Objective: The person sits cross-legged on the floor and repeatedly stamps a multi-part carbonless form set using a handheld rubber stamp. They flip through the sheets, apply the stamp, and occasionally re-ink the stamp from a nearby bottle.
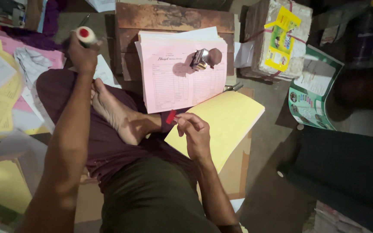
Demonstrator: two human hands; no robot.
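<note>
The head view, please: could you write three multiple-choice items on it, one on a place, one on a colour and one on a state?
1. Where does the metal stamp rest?
A. on the pink forms
B. on the yellow sheets
C. on the green leaflet

2. What colour is the small piece pinched by the right hand?
A. blue
B. red
C. white

3. How is the left hand?
A. flat and empty
B. closed around a white tube with a red end
C. resting on the foot

Answers: 1 A, the stamp stands on the pink pile; 2 B, the red piece shows at the fingertips; 3 B, the fingers wrap the tube.
</note>
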